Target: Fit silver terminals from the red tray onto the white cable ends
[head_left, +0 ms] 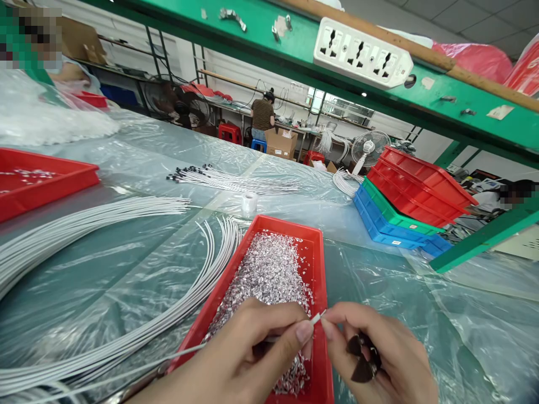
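Observation:
My left hand (256, 350) is closed on a white cable (315, 318), pinching it between thumb and forefinger near its end. The cable runs back under that hand to the lower left. My right hand (387, 350) has thumb and forefinger together at the cable's thin tip, apparently gripping it. A dark brown, curved object (362, 357) sits within the right hand's curled fingers; its kind is unclear. Below both hands stands a red tray (323, 269) with many small shiny silver pieces (272, 269).
White cables (126, 331) lie curved at left, and a black-ended bundle (236, 180) lies behind. A clear roll (249, 203) stands beyond the tray. Also here are another red tray (50, 193), stacked bins (416, 188) and a green overhead beam (273, 33) with sockets. People sit farther back.

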Tool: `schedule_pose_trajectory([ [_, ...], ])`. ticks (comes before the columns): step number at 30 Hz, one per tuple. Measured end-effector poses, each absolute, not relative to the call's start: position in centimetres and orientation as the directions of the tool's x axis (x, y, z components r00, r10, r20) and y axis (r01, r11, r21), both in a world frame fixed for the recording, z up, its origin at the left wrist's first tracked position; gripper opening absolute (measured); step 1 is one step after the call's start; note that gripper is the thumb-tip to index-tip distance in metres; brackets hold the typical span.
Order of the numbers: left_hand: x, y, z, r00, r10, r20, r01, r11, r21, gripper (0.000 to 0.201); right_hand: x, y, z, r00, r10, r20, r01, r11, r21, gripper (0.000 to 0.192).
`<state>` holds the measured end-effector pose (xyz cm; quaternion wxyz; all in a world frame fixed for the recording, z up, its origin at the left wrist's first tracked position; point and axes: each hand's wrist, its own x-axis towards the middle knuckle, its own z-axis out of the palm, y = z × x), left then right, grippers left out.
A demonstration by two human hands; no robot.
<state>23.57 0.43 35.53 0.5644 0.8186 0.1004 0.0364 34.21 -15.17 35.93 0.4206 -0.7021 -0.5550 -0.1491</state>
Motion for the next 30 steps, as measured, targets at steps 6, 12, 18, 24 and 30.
schedule_pose_trajectory([
  [6, 24.0, 1.0, 34.5, 0.999, 0.05, -0.001, 0.023, -0.441, 0.897, 0.038, 34.2, -15.2, 35.8, 0.367, 0.649, 0.667, 0.888, -0.03, -0.459, 0.015],
  [12, 24.6, 1.1, 34.7, 0.993, 0.011, 0.117, -0.096, -0.499, 0.861, 0.039, 34.2, -15.1, 35.8, 0.381, 0.649, 0.659, 0.874, -0.022, -0.485, 0.02],
  [18, 25.0, 0.6, 34.7, 0.975, 0.035, 0.217, -0.161, -0.559, 0.813, 0.037, 34.3, -15.1, 35.7, 0.408, 0.645, 0.646, 0.868, -0.055, -0.494, 0.018],
  [24, 25.0, 0.5, 33.6, 0.944, 0.033, 0.329, -0.254, -0.564, 0.786, 0.035, 34.2, -14.9, 35.5, 0.442, 0.633, 0.635, 0.836, -0.034, -0.548, 0.018],
  [30, 25.0, 0.4, 33.5, 0.904, 0.051, 0.425, -0.297, -0.64, 0.709, 0.03, 34.3, -14.7, 35.5, 0.456, 0.633, 0.625, 0.82, -0.027, -0.571, 0.017],
])
